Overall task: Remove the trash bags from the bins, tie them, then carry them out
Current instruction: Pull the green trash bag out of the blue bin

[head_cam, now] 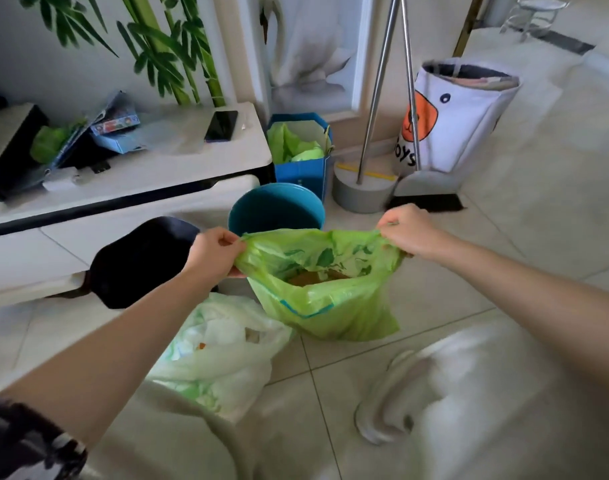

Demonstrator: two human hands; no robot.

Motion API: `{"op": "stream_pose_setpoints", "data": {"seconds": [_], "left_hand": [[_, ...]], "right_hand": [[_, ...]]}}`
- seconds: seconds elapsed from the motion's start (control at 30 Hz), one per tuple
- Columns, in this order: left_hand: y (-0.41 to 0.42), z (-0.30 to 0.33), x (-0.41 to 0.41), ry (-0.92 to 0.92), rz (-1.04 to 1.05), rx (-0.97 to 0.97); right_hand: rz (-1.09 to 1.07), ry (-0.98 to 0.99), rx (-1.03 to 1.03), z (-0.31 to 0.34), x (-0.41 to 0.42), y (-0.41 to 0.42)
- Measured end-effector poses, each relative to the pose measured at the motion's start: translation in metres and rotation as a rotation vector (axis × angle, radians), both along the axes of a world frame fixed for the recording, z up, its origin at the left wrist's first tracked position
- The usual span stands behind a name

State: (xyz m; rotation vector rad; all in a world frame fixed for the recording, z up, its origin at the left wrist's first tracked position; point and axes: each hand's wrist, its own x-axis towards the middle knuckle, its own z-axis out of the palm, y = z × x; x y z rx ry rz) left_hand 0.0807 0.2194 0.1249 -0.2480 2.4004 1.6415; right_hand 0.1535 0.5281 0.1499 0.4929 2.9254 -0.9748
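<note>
Showing two bare forearms, uncovered from wrist to past the elbow, ending in the left hand (214, 251) and the right hand (408, 230), both without rings, watch or gloves. Wearing a short sleeve (26, 441) on the left upper arm, patterned in dark grey, black and paler blotches. Wearing pale, whitish trousers (486, 393), blurred at the lower edge.
</note>
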Motion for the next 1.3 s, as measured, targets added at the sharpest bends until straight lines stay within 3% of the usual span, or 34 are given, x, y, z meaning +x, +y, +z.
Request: {"op": "stream_pose_setpoints", "data": {"seconds": [0.2,0.37,0.53,0.83,0.97,1.03,1.3], "left_hand": [[-0.035,-0.052,0.009,-0.098,0.06,-0.065],[-0.055,-0.08,0.014,-0.171,0.084,-0.143],[-0.054,-0.084,0.021,-0.288,0.14,0.013],[-0.02,-0.061,0.071,-0.65,0.065,0.228],[0.0,-0.068,0.09,-0.705,-0.175,0.011],[0.01,-0.071,0.095,-0.753,-0.229,-0.005],[0.038,-0.09,0.105,-0.982,-0.148,0.139]], "right_hand": [[0.072,-0.335,0.108,-0.049,0.017,0.016],[0.016,-0.463,0.065,-0.064,0.022,0.02],[0.139,-0.58,0.186,-0.067,0.02,0.014],[0.255,-0.427,0.293,-0.068,-0.008,-0.022],[0.325,-0.426,0.264,-0.077,-0.03,-0.039],[0.353,-0.429,0.232,-0.08,-0.039,-0.049],[0.327,-0.491,0.217,-0.095,-0.053,-0.063]]}}
